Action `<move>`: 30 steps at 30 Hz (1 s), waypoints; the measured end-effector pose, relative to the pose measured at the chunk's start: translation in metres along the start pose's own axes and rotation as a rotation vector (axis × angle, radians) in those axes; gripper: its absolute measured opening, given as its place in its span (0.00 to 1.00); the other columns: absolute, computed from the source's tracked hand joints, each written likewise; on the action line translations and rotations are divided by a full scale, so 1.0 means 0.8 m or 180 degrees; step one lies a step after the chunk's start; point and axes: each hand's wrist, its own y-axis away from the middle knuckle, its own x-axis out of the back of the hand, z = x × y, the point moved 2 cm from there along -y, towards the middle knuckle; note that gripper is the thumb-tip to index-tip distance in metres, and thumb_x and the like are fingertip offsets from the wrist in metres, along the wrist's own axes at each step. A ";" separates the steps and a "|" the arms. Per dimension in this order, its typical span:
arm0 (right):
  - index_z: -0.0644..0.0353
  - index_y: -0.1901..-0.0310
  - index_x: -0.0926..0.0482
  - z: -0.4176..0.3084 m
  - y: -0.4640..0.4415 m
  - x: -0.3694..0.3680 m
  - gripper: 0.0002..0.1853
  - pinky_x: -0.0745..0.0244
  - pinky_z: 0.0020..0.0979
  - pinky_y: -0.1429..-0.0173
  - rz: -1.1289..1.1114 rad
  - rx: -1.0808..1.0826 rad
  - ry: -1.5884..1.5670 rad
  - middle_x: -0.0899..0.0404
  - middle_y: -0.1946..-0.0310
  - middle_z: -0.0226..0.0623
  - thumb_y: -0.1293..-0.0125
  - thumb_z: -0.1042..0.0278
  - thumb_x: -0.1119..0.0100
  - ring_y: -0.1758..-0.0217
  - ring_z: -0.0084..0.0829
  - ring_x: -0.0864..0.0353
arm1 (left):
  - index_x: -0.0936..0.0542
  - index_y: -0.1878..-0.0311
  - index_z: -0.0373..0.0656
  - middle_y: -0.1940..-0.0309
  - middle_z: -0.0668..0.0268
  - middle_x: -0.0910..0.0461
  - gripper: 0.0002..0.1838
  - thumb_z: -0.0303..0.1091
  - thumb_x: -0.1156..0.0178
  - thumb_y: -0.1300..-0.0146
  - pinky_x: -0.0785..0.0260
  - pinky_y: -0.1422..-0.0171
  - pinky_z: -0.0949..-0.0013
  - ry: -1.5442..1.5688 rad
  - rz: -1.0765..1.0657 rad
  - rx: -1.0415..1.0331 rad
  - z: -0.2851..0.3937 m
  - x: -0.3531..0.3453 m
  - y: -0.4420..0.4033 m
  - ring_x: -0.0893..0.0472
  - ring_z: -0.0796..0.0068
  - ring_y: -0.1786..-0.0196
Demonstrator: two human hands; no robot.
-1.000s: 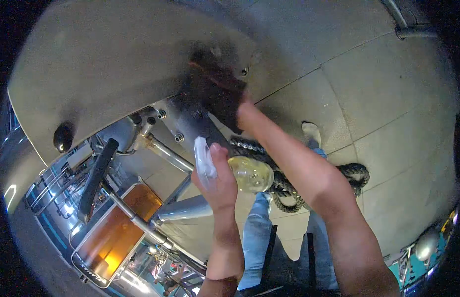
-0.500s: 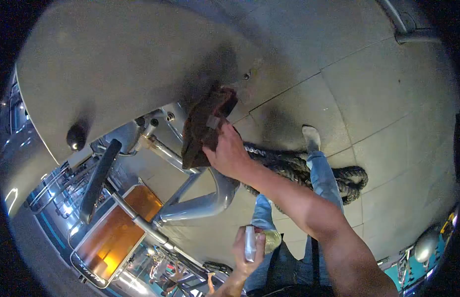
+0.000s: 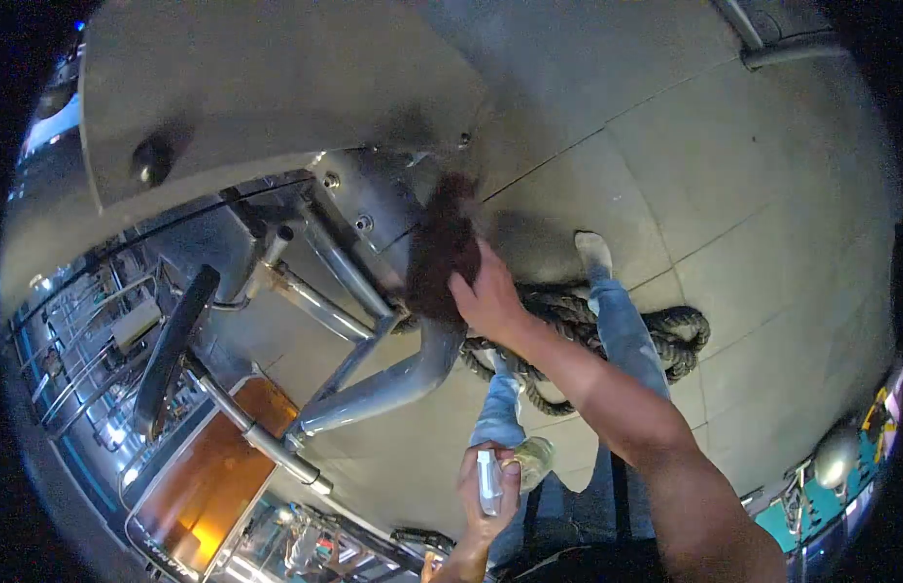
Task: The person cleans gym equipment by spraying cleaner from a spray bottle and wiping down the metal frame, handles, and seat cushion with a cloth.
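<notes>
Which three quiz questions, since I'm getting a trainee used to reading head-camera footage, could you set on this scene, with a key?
1. Which of the person's own hands holds the dark cloth?
2. True or false: the spray bottle stands on the floor, out of both hands.
3. Where is the thick dark rope?
A) Hung from the metal frame
B) Wound around the right forearm
C) In loops on the floor, near the person's feet

Key:
1. The right hand.
2. False: the left hand holds it.
3. C
</notes>
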 end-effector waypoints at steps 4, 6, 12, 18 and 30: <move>0.72 0.31 0.43 -0.027 0.008 -0.016 0.51 0.37 0.43 0.28 0.0493 0.0580 0.1155 0.31 0.41 0.63 0.52 0.53 0.28 0.34 0.55 0.32 | 0.24 0.55 0.33 0.63 0.60 0.22 0.15 0.38 0.39 0.35 0.29 0.57 0.69 0.0330 0.0015 -0.0029 -0.046 0.034 0.037 0.22 0.72 0.61; 0.62 0.27 0.46 -0.081 -0.049 -0.017 0.57 0.38 0.42 0.28 0.0020 0.0080 0.1060 0.34 0.38 0.66 0.57 0.51 0.25 0.33 0.55 0.32 | 0.24 0.55 0.34 0.62 0.60 0.22 0.14 0.37 0.40 0.35 0.29 0.57 0.70 0.0302 -0.0027 -0.0199 -0.067 0.056 0.055 0.22 0.73 0.61; 0.68 0.27 0.50 -0.049 -0.075 -0.019 0.61 0.32 0.43 0.32 -0.0164 0.0360 0.1299 0.28 0.42 0.60 0.59 0.49 0.24 0.37 0.55 0.28 | 0.25 0.57 0.36 0.64 0.63 0.24 0.11 0.34 0.40 0.34 0.32 0.62 0.74 0.0434 0.0106 -0.0417 -0.145 0.135 0.102 0.25 0.78 0.66; 0.64 0.26 0.60 -0.032 0.127 -0.135 0.64 0.33 0.50 0.34 0.2295 -0.0219 0.1376 0.39 0.39 0.60 0.58 0.65 0.22 0.38 0.61 0.33 | 0.26 0.58 0.36 0.67 0.66 0.26 0.08 0.31 0.42 0.34 0.34 0.67 0.76 0.0333 0.0081 -0.0921 -0.197 0.204 0.129 0.27 0.82 0.71; 0.61 0.48 0.18 -0.014 -0.036 -0.024 0.35 0.22 0.37 0.48 0.0088 -0.0058 -0.1000 0.15 0.53 0.38 0.52 0.42 0.27 0.54 0.36 0.16 | 0.22 0.60 0.34 0.63 0.58 0.22 0.10 0.32 0.38 0.37 0.30 0.55 0.66 -0.0092 -0.0400 -0.0421 -0.255 0.214 0.175 0.22 0.65 0.60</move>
